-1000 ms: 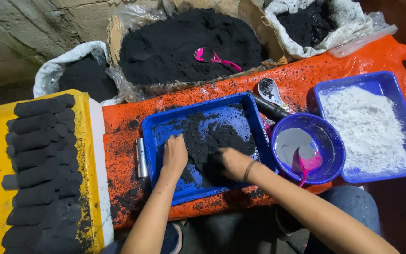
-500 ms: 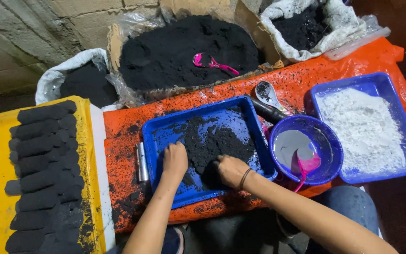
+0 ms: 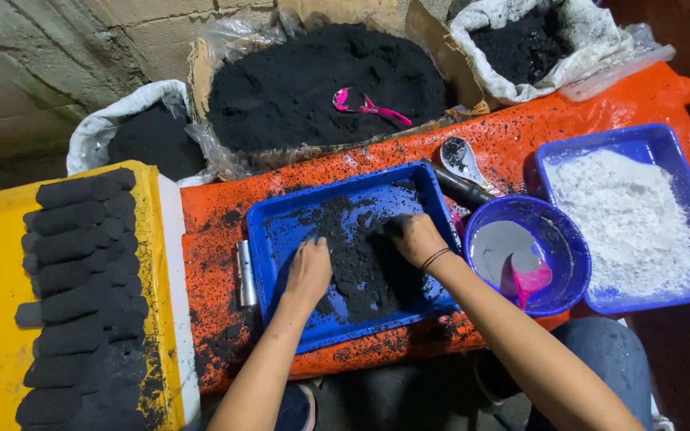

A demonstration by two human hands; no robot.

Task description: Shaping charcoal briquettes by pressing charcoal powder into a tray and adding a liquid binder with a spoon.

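A blue tray on the orange table holds a heap of black powder. My left hand presses palm-down into the left side of the heap, fingers spread. My right hand, with a band on the wrist, digs into the far right of the heap with curled fingers. Both hands are smeared with black.
A blue bowl with grey liquid and a pink scoop stands to the right, then a blue tray of white powder. Black cylinders lie on a yellow board. Sacks and a box of black powder line the back.
My right hand has moved from the near middle of the heap up to its far right. My left hand stayed pressing on the left side.
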